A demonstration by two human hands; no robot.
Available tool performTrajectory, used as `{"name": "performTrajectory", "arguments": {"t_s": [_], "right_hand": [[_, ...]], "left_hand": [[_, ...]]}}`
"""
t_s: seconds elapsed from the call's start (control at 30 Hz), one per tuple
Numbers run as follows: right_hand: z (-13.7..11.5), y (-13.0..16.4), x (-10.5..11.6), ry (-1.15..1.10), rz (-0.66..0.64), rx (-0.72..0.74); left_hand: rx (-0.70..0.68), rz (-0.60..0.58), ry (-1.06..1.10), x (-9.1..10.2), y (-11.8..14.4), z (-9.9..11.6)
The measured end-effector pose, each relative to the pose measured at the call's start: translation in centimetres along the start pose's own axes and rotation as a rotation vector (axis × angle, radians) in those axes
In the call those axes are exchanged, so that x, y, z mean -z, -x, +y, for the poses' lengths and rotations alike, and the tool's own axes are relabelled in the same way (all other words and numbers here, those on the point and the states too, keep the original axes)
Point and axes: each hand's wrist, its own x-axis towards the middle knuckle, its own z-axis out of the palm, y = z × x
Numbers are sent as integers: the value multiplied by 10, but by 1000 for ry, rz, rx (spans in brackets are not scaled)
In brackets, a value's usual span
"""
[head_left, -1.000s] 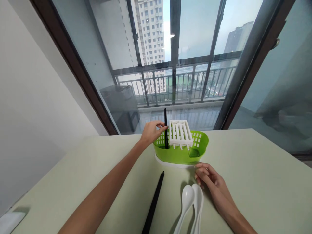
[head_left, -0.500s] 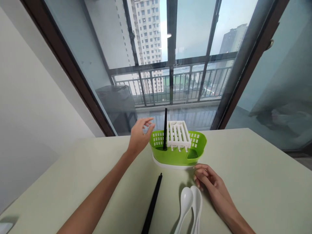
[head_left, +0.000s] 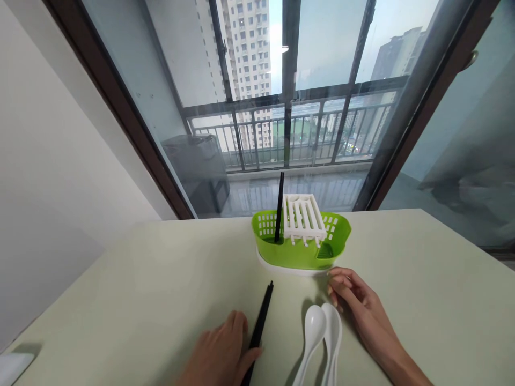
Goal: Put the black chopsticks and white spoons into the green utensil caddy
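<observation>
A bundle of black chopsticks (head_left: 264,313) lies on the table. My left hand (head_left: 225,348) is over its near part, thumb across the chopsticks and fingers apart to their left, not closed round them. Loosely curled, my right hand (head_left: 358,300) rests on the table at the front right of a green utensil holder (head_left: 289,260), with nothing visible in it. Black chopsticks (head_left: 279,206) stand in the holder's left compartment. A white slotted rack (head_left: 304,217) with small hooks sits across its middle. White spoons (head_left: 315,324) lie beside my right hand, partly overlapping.
The holder stands on a white base (head_left: 289,271) near the far side of the pale green table (head_left: 140,300). Behind the table is a dark-framed glass door (head_left: 257,91). A white object (head_left: 16,367) shows at the lower left edge.
My left hand has come down and back from beside the holder to the chopsticks on the table. My right hand keeps its place near the holder. The view has shifted slightly.
</observation>
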Motion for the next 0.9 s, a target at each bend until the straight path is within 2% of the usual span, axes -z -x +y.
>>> {"name": "performTrajectory", "arguments": {"t_s": [0.1,0.27,0.4,0.6,0.8,0.9], "right_hand": [[-1,0,0,19,-16,-5],[3,0,3,4,-35,-10],[5,0,4,3,-19,-14],[0,1,4,16,-15,-10],[2,2,5,15,-31,-8],[3,1,4,23,-38,1]], "left_hand": [[25,-30,-45,-7,5,-3],[41,-50,-147,-8,3,-3],[25,-81,-181,-4,3,-1],[71,-104,-320,11,6,2],[61,-34,-434,21,7,-8],[49,75,-312,35,4,-12]]}}
